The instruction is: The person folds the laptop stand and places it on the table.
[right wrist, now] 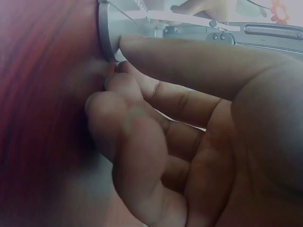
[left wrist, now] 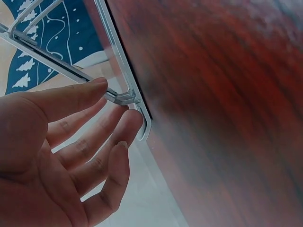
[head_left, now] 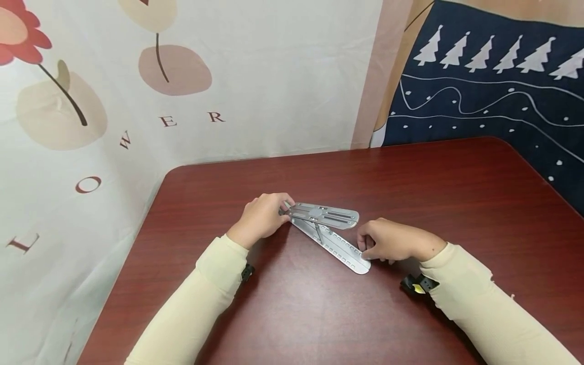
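Observation:
A silver folding laptop stand (head_left: 338,246) lies on the table, its upper plate (head_left: 329,217) raised at a slant over the flat slotted base. A thin strut joins the two plates. My left hand (head_left: 261,217) pinches the stand's hinged end; in the left wrist view the thumb (left wrist: 80,97) lies on the upper plate's side, with fingertips below at the hinge. At the base's opposite, rounded end, my right hand (head_left: 396,240) pinches the rim. The right wrist view shows the thumb (right wrist: 180,61) on top of the base and curled fingers at its edge.
The reddish-brown wooden table (head_left: 292,314) carries the stand. Behind it hangs a pale cloth (head_left: 283,76) with flowers and letters, and to the right a dark blue cloth (head_left: 483,101) with white trees. Black straps (head_left: 422,285) circle the wrists.

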`<move>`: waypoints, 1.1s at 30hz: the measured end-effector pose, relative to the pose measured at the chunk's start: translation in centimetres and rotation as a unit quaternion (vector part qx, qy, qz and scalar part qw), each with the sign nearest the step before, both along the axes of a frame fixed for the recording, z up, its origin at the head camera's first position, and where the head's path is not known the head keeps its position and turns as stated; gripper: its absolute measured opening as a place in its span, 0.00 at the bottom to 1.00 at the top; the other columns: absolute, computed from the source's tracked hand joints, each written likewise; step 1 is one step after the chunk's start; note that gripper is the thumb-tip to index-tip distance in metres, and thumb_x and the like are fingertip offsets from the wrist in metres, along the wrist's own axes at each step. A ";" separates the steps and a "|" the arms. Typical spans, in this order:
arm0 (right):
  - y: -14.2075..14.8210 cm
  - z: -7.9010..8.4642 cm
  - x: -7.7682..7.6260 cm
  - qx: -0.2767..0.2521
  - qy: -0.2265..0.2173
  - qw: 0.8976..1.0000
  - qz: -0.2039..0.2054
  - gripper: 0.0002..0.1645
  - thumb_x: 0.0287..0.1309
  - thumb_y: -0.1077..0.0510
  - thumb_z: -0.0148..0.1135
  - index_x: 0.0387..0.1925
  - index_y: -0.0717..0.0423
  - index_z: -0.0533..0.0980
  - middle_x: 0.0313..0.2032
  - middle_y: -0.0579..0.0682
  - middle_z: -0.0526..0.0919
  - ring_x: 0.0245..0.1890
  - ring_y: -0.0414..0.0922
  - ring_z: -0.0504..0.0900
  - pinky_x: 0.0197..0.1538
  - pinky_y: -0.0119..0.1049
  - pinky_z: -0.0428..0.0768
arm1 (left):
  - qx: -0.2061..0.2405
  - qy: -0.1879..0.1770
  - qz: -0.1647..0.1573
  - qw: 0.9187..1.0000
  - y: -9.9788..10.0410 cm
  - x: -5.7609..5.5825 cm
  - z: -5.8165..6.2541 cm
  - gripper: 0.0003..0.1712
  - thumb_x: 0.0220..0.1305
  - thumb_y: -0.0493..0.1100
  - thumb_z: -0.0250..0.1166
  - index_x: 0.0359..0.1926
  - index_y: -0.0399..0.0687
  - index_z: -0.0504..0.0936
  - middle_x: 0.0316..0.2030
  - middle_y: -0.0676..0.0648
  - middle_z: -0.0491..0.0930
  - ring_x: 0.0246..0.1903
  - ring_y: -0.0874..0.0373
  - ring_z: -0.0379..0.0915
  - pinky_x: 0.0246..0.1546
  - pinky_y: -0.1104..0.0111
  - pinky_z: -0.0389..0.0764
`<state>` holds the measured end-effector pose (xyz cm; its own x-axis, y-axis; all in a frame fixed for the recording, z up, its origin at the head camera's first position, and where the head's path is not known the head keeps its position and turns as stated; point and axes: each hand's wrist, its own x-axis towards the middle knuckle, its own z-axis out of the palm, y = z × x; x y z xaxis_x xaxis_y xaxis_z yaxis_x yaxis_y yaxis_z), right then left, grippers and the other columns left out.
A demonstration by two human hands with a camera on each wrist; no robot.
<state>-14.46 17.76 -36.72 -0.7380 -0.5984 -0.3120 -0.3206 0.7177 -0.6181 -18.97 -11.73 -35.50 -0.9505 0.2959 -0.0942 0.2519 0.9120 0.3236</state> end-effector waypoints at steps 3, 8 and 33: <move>-0.2 -0.1 0.1 -0.006 -0.002 1.000 0.006 0.10 0.55 0.66 0.66 0.25 0.52 0.74 0.15 0.44 0.75 0.10 0.36 0.72 0.15 0.32 0.75 | 0.002 0.001 0.008 1.000 0.0 -0.1 -0.1 0.16 0.62 0.45 0.70 0.52 0.62 0.83 0.43 0.56 0.87 0.47 0.51 0.83 0.47 0.52 0.78; -0.5 -0.1 0.4 -0.016 -0.006 1.000 0.022 0.09 0.55 0.66 0.64 0.25 0.51 0.75 0.15 0.46 0.77 0.08 0.35 0.71 0.15 0.32 0.76 | 0.005 0.007 0.026 1.000 0.0 -0.2 -0.1 0.15 0.61 0.47 0.71 0.50 0.61 0.84 0.41 0.57 0.87 0.45 0.51 0.83 0.45 0.52 0.79; -2.1 0.0 1.6 -0.042 -0.008 0.997 0.069 0.11 0.59 0.66 0.60 0.25 0.50 0.73 0.16 0.45 0.77 0.09 0.33 0.71 0.14 0.32 0.75 | 0.019 0.015 0.015 1.000 0.9 -0.7 -0.5 0.06 0.61 0.46 0.71 0.38 0.59 0.83 0.38 0.58 0.87 0.42 0.56 0.82 0.42 0.56 0.78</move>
